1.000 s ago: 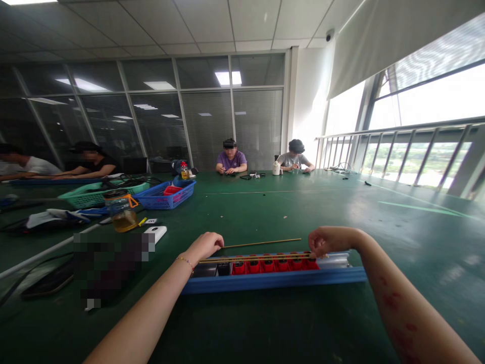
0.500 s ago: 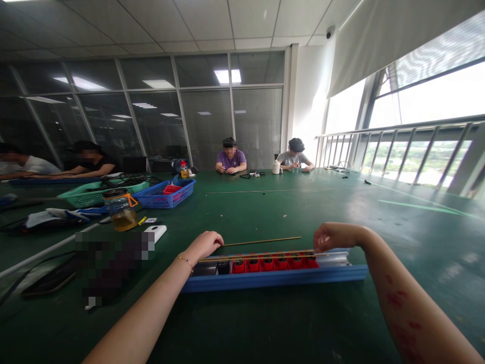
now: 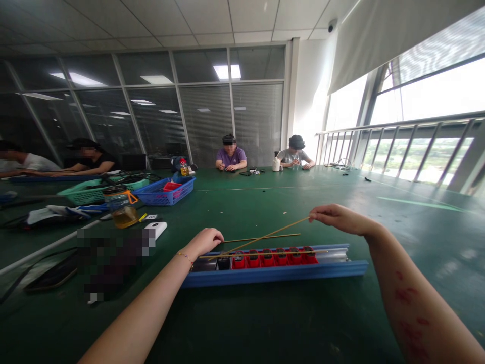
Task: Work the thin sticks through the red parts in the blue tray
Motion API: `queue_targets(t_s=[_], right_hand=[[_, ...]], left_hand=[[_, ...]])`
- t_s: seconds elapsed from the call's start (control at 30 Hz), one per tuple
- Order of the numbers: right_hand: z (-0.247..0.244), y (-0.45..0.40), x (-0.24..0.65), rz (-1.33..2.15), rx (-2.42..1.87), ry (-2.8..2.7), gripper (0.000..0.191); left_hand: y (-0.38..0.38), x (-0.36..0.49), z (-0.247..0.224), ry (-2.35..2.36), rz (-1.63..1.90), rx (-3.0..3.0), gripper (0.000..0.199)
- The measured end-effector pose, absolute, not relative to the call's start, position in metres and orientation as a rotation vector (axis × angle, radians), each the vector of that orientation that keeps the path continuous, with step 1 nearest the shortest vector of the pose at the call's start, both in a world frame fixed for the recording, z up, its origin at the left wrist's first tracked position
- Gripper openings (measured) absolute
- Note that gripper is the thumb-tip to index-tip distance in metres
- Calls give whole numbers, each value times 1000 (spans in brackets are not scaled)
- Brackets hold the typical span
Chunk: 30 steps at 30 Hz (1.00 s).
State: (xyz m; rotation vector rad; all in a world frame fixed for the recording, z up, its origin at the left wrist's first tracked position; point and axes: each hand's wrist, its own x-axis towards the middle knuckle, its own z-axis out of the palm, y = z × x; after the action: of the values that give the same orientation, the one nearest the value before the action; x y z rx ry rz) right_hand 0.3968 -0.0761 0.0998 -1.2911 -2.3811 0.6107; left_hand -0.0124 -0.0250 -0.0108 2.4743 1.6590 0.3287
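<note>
A blue tray (image 3: 273, 276) lies across the green table, holding a row of several red boxes (image 3: 253, 259) and a black box (image 3: 223, 262) at their left. One thin stick (image 3: 280, 253) lies along the boxes. My right hand (image 3: 326, 215) pinches the right end of another thin stick (image 3: 271, 234), raised and slanting down to the left over the tray. Above the tray's left end is my left hand (image 3: 208, 239), its fingers bent down and together; what they hold is hidden. A third stick (image 3: 282, 236) lies on the table behind the tray, its left end near that hand.
A jar (image 3: 124, 215), a blue basket (image 3: 166, 197), a green basket (image 3: 83, 193) and a white device (image 3: 156, 231) are on the left. Two people (image 3: 230, 154) sit across the table (image 3: 242, 323), with others at the far left.
My right hand has risen from the tray's right part, lifting one stick's right end so that it now slants. My left hand has hardly moved.
</note>
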Motion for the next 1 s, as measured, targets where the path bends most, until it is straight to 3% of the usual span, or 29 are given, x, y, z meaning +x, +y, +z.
queue_targets(t_s=[0.53, 0.67, 0.8, 1.0], right_hand=[[74, -51, 430, 630, -1407, -2123, 52], [62, -40, 423, 598, -1493, -2195, 55], [46, -31, 407, 580, -1465, -2374, 45], [20, -20, 381, 503, -1453, -2525, 27]], left_hand=[[-25, -10, -9, 1695, 320, 2451, 23], [-29, -7, -6, 1709, 330, 2431, 31], [-33, -5, -3, 1680, 330, 2426, 39], [-32, -5, -4, 1684, 308, 2416, 20]])
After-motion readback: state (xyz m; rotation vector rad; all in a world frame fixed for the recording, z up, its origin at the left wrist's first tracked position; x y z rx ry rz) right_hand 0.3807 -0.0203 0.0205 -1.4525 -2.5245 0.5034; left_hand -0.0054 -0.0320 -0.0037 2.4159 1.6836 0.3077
